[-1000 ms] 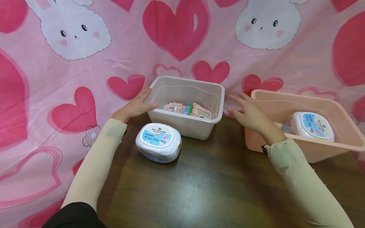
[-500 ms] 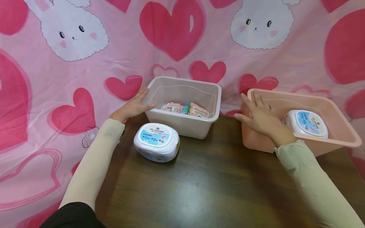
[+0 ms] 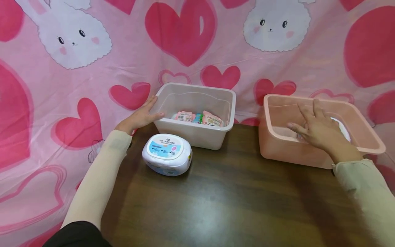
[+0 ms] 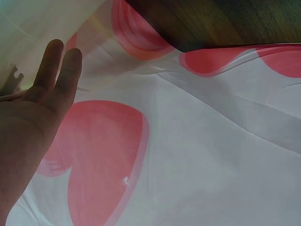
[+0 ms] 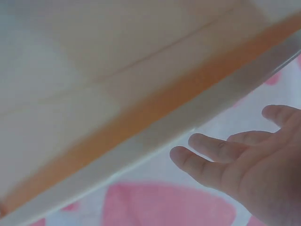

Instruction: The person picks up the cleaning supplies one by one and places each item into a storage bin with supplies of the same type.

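Observation:
My left hand point(image 3: 139, 116) rests at the left end of a whitish plastic bin point(image 3: 197, 135), its fingers fairly straight along the rim. Small pink packets point(image 3: 212, 118) and a blue-green one point(image 3: 198, 118) lie inside that bin. Over a peach-coloured bin point(image 3: 290, 147) hovers my right hand point(image 3: 324, 132), fingers spread and holding nothing. It partly covers a white lidded tub point(image 3: 343, 127) lying in there. A matching white tub point(image 3: 167, 156) with a blue label stands on the table, just in front of the whitish bin.
Both bins stand at the back of a dark wooden table point(image 3: 216, 199), with a gap between them. Behind and to the left hangs a pink cloth point(image 3: 123, 51) printed with hearts and rabbits.
My right hand has moved rightward from the gap between the bins to above the peach bin. My left hand stays at the whitish bin. The view has shifted slightly.

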`<action>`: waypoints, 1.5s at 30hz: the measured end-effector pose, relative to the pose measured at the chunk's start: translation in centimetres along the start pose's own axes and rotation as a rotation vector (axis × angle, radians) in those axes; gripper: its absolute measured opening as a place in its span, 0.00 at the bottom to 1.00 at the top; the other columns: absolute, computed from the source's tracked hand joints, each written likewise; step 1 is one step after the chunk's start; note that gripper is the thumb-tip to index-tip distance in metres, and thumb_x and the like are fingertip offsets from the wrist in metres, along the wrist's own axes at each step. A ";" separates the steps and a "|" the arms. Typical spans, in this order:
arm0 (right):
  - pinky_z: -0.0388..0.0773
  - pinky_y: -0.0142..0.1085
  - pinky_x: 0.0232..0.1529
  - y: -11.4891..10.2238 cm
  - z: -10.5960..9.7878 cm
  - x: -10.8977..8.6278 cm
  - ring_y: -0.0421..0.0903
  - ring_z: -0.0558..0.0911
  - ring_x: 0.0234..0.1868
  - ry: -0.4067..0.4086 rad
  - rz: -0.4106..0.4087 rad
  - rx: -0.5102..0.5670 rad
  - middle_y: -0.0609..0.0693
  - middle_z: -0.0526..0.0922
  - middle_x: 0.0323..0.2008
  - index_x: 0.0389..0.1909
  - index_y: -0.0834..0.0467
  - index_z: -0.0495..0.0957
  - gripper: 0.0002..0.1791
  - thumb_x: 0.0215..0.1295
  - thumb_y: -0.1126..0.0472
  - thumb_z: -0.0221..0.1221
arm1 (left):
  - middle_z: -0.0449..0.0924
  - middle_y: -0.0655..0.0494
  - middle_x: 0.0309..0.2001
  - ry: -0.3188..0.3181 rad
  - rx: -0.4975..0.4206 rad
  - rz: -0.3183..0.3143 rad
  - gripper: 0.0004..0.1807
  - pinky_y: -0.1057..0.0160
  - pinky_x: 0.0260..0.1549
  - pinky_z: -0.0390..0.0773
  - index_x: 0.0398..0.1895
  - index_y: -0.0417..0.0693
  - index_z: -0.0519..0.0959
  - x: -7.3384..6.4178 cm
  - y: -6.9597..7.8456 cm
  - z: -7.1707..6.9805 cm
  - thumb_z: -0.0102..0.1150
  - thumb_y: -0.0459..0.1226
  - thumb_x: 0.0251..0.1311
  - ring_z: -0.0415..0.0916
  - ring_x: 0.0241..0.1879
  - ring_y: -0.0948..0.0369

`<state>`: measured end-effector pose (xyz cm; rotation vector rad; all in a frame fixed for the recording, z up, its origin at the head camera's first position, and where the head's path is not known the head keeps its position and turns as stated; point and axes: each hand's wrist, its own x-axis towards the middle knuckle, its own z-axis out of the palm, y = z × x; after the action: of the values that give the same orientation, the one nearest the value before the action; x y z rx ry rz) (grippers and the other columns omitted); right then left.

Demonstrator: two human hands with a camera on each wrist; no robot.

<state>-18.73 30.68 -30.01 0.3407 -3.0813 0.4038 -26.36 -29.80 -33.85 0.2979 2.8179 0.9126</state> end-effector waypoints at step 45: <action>0.63 0.62 0.41 22.2 1.8 -4.5 0.77 0.69 0.39 0.337 -0.143 -0.155 0.79 0.67 0.36 0.41 0.83 0.64 0.51 0.64 0.30 0.51 | 0.31 0.54 0.82 0.034 0.001 0.003 0.57 0.29 0.67 0.49 0.83 0.61 0.36 -0.3 -0.2 0.4 0.62 0.61 0.61 0.34 0.79 0.47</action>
<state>-19.13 52.14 -37.61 0.4347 -2.7175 0.1929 -25.99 -29.84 -34.26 0.2900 2.8494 0.9262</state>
